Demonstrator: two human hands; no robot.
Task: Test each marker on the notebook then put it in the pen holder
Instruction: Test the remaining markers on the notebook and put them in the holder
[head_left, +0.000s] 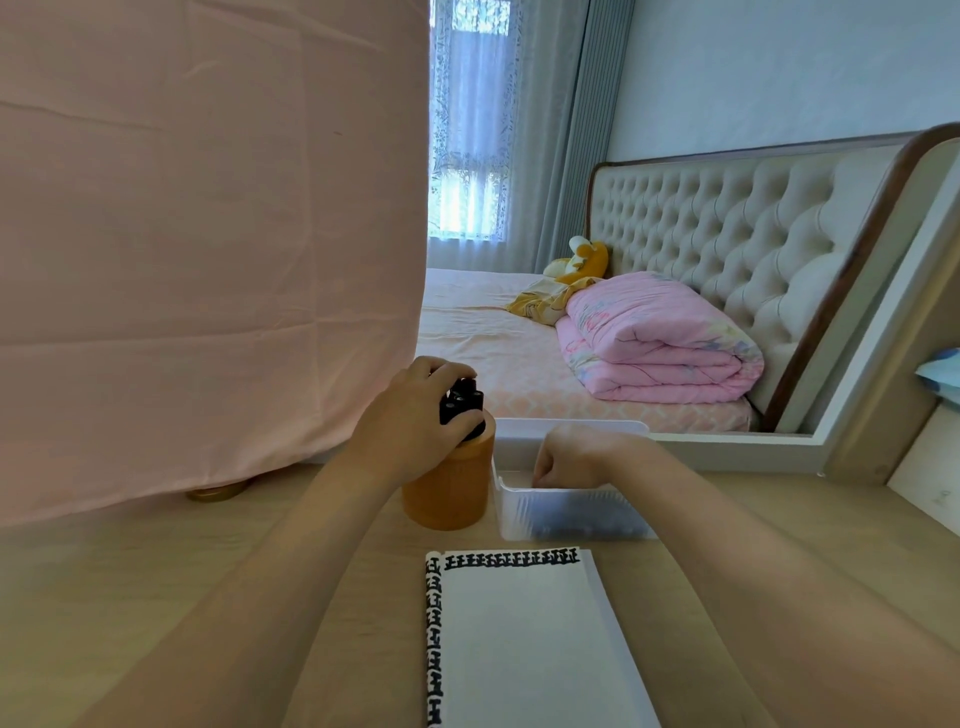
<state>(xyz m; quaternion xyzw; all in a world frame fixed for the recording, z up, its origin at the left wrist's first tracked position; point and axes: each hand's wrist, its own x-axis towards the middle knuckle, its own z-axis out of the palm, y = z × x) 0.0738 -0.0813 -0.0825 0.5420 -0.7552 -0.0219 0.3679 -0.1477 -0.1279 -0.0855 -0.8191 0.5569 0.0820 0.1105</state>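
Indoors, notebook (519, 639) on pale wooden desk (156, 597), pink bed (467, 322) beyond.

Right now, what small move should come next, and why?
Probably the right hand should lift one untested marker from the plastic box to the notebook: its fingers reach into the box, while the left hand grips the tested markers standing in the pen holder.

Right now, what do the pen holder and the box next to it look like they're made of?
The pen holder looks like bamboo or wood: opaque, matte orange-tan cylinder, though plastic is possible. The box looks like frosted translucent plastic: dark shapes show through its ribbed front wall.
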